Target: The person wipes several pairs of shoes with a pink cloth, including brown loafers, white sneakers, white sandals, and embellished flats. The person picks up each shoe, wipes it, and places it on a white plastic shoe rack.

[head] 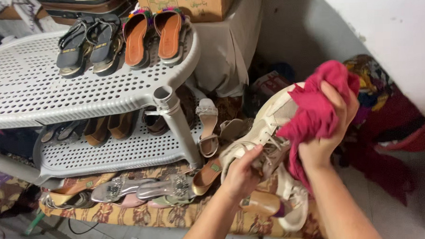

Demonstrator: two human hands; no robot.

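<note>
My left hand (241, 172) grips a cream lace-up sneaker (269, 127) by its toe end, tilted up to the right. On the sneaker's heel side my right hand (327, 129) presses a crumpled magenta cloth (318, 108), which hangs down below the hand. A second cream sneaker (294, 204) lies beneath my hands on a patterned orange mat (145, 215).
A grey perforated plastic shoe rack (32, 83) fills the left. Dark sandals (90, 43) and orange slides (155, 34) sit on its top shelf, more shoes below. Silver heeled sandals (144, 189) lie on the mat. A cardboard box (194, 4) stands behind; dark red fabric (387, 141) is piled at right.
</note>
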